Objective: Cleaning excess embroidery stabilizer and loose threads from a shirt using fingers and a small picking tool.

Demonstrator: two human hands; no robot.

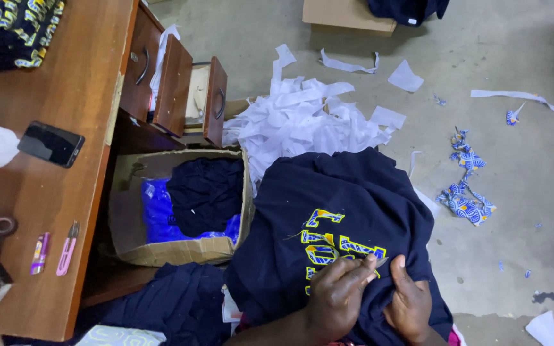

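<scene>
A navy garment [341,198] with yellow and blue sewn-on letters [328,240] lies spread over my lap. My left hand [338,291] pinches the cloth at the lower edge of the letters, with a small thin tool tip showing between its fingers. Right beside it, my right hand [410,301] grips a fold of the same garment, thumb up.
A cardboard box [129,192] with dark cloth and a blue plastic bag stands left of my lap. A wooden desk [65,96] holds a phone [50,143], two small pink tools [67,248] and a tape roll. White paper strips [302,118] and patterned scraps [466,192] litter the concrete floor.
</scene>
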